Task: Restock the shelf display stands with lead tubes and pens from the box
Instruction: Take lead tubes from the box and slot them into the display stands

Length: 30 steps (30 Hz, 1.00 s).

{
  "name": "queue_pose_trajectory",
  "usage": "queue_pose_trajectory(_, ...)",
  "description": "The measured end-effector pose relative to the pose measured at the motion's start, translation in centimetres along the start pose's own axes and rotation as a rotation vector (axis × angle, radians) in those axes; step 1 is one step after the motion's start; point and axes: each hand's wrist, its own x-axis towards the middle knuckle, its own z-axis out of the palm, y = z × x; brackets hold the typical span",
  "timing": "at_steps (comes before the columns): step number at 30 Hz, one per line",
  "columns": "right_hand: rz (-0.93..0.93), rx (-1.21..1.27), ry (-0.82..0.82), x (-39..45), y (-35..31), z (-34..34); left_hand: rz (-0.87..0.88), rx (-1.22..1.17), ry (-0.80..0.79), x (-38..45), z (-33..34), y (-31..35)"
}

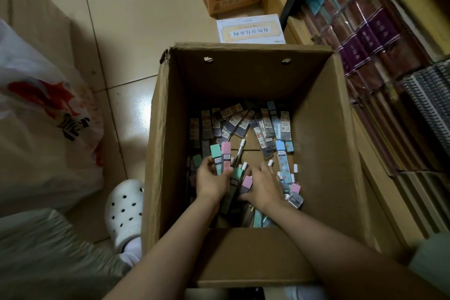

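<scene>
Gripping lead tubes [221, 157] in left hand [211, 181], right hand [264, 184] in box [323, 143]

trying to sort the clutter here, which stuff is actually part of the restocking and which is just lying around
Part of the job:
cardboard box
lead tubes loose in it
green and pink tubes held in the left hand
white-capped pen
right hand reaching among the tubes

Just lying about:
plastic bag
small carton on the floor
white flat box
shelved books

Mint-capped lead tube [215, 156] beside a pink-capped one [226, 156]; a blue tube [282, 159] shows a speckled print. Brown cardboard box [323, 143], white perforated clog [124, 212], red-and-black-printed white plastic bag [43, 129].
</scene>
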Motion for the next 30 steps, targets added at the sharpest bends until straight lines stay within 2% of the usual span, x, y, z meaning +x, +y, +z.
queue_pose_trajectory(8,0.06,0.449,0.083,0.0,1.3,-2.2,0.033,-0.028,-0.013,-0.5,0.0,0.8)
queue_pose_trajectory(15,0.078,0.716,0.139,-1.4,1.1,-8.1,0.124,0.011,-0.207,-2.0,-0.1,4.6)
queue_pose_trajectory(20,-0.044,0.693,0.268,-4.2,0.4,-17.0,0.326,0.15,-0.377,-3.5,0.2,12.3)
queue_pose_trajectory(26,-0.149,0.675,0.491,-12.0,-0.5,-25.5,0.531,0.365,-0.587,-7.8,1.0,22.5)
queue_pose_trajectory(30,-0.204,0.577,0.636,-17.9,-0.5,-29.6,0.552,0.238,-0.671,-11.7,1.7,26.5)
